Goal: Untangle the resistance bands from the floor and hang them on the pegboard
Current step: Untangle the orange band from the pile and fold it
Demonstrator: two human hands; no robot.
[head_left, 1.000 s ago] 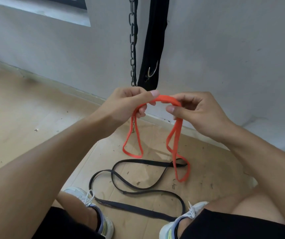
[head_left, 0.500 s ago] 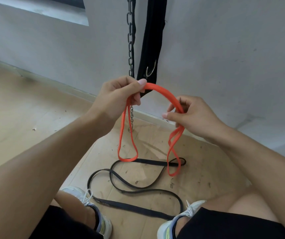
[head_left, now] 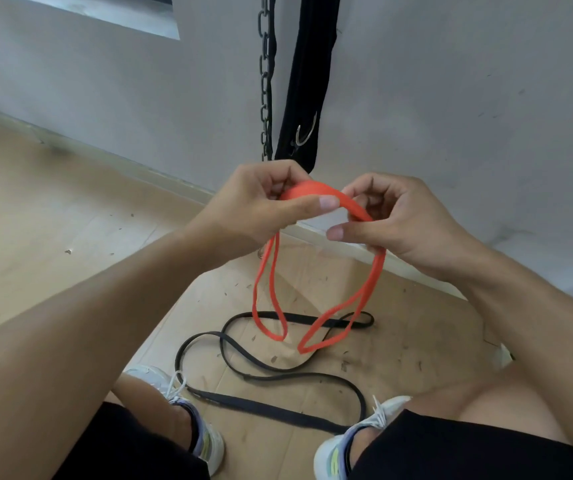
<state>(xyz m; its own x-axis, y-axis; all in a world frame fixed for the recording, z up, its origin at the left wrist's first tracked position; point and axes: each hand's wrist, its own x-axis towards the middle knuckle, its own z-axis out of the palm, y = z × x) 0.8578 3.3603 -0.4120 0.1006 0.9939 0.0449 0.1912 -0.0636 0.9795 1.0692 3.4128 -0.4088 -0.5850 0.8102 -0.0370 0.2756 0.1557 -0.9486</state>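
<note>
Your left hand [head_left: 257, 206] & right hand [head_left: 402, 223] both pinch-grip the orange band [head_left: 375, 275], 2 loops hanging. Black band [head_left: 278, 377] on floor [head_left: 53, 220] at 6 o'clock, between shoes.

Both hands hold a thin orange rubber resistance band [head_left: 377, 275] up in front of a grey wall [head_left: 451, 98]. The left hand [head_left: 261, 206] pinches its top arc, and the right hand [head_left: 402, 223] has a grip just beside it. Two orange loops hang down, apart from a long black resistance band [head_left: 278, 377] lying looped on the wooden floor [head_left: 53, 220] between two white sneakers [head_left: 333, 459]. A black chain [head_left: 265, 81] and black strap [head_left: 307, 81] hang at the far wall.
</note>
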